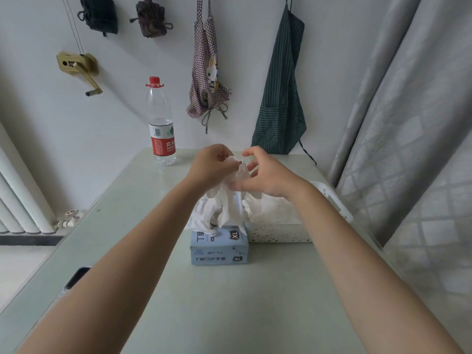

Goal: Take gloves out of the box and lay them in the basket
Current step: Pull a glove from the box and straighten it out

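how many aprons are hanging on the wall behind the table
2: a checked apron with a cartoon figure, above the table's middle, and a green striped apron to its right. The curtain may hide more.

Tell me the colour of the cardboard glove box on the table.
The cardboard glove box is light blue with dark printed lettering and XL marks, seen in the head view.
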### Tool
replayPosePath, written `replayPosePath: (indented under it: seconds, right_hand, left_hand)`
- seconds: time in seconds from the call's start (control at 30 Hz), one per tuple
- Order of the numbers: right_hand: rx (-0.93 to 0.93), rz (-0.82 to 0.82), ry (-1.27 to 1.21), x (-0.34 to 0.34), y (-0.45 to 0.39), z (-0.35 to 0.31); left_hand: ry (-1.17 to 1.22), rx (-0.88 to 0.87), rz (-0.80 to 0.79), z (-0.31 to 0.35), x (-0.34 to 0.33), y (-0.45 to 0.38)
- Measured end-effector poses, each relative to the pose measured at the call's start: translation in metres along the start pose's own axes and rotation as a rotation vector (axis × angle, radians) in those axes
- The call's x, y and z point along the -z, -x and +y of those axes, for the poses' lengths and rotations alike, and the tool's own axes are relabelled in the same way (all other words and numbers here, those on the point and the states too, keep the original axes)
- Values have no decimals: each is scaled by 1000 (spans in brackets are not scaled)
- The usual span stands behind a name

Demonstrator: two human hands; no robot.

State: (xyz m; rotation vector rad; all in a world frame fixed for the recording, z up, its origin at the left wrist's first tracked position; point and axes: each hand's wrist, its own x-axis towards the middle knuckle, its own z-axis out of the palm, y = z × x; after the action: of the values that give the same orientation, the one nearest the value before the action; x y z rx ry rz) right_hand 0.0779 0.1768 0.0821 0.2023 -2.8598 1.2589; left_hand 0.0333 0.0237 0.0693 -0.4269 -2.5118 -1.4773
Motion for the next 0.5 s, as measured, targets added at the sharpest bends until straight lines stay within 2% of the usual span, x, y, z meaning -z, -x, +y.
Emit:
replayPosePath:
  seconds: [0.13, 0.3, 0.37, 0.5]
  right_hand:
    - [4, 50, 63, 6, 11, 1]
    - [10, 413, -26, 22, 14, 11]
    - [-1, 494, -41, 26, 14, 9]
    - [-70, 634, -91, 35, 16, 2]
  left_hand:
    - [51, 32, -4, 9, -7, 2]
    - [39, 20, -43, 13, -8, 7]
    - [23, 36, -113, 13, -7, 9]
    - [-63, 85, -369, 11, -4, 14]
